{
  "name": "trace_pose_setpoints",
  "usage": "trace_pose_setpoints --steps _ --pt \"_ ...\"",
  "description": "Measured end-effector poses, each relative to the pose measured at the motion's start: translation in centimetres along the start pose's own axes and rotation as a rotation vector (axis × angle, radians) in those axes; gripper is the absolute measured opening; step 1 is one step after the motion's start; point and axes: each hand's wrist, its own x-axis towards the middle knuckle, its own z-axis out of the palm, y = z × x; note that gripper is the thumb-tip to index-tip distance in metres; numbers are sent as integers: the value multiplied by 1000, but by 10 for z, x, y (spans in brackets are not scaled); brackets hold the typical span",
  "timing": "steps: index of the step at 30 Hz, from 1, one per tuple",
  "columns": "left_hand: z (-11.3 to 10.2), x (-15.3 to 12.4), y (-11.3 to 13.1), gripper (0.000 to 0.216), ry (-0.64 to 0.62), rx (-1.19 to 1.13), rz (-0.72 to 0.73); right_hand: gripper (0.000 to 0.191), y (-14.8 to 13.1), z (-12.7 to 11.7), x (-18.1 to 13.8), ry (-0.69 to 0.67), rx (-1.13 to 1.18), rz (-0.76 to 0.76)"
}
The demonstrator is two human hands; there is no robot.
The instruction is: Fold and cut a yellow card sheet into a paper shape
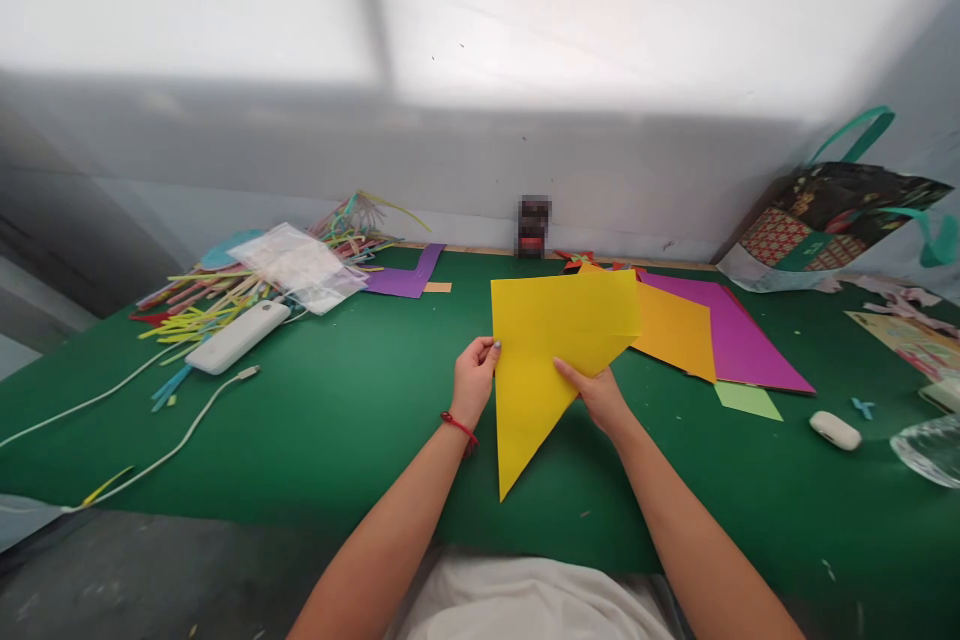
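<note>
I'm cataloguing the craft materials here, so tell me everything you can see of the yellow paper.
The yellow paper is a plain, bright, matte sheet. Its top and left edges look straight; a slanted lower-right edge, apparently a fold, narrows it to a point at the near end. The left hand holds the left edge; the right hand holds the slanted edge, thumb on top. It is over the green table, partly hiding an orange sheet; whether it rests on the table is unclear.
</note>
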Motion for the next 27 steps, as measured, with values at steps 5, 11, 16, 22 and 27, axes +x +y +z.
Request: trace_pose_setpoints --steps 5,11,16,22,27 --pt "-1 0 -2 38 6 2 4 55 2 0 1 -11 -6 -20" --pt "-1 0 -1 33 -6 -38 7 56 3 0 1 -13 30 -11" --pt "0 1 -1 31 -9 -57 15 52 3 0 1 -8 37 9" --pt "-1 1 -3 29 7 9 28 50 3 1 0 -10 32 -4" --pt "-2 2 -4 27 59 82 61 42 0 1 -2 -8 -8 -8"
